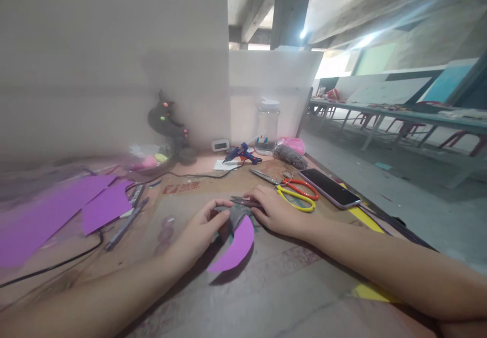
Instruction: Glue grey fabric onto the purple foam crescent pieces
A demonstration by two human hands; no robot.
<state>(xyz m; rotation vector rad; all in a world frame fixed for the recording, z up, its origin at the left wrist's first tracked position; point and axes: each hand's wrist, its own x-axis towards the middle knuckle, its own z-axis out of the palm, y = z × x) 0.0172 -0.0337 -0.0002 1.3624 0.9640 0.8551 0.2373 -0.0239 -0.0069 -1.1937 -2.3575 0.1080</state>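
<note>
A purple crescent-shaped paper piece [239, 246] lies on the tabletop between my hands. My left hand [207, 221] is at its left, thumb and index finger curved with a gap between them; its other fingers are hidden. My right hand [268, 208] is closed over the middle of the yellow-handled scissors [294, 201], whose blades stick out leftward past my fingertips. Some blurred grey material shows under and between my fingertips. Just beyond my right hand lie orange-handled scissors [304, 188], blades pointing left.
Purple paper sheets [57, 211] lie at the left beside a utility knife [127, 221]. At the back are a blue glue gun [241, 153], a clear jar [267, 127], grey yarn [289, 156] and a dark crescent ornament [164, 120]. A phone [330, 188] sits at the right.
</note>
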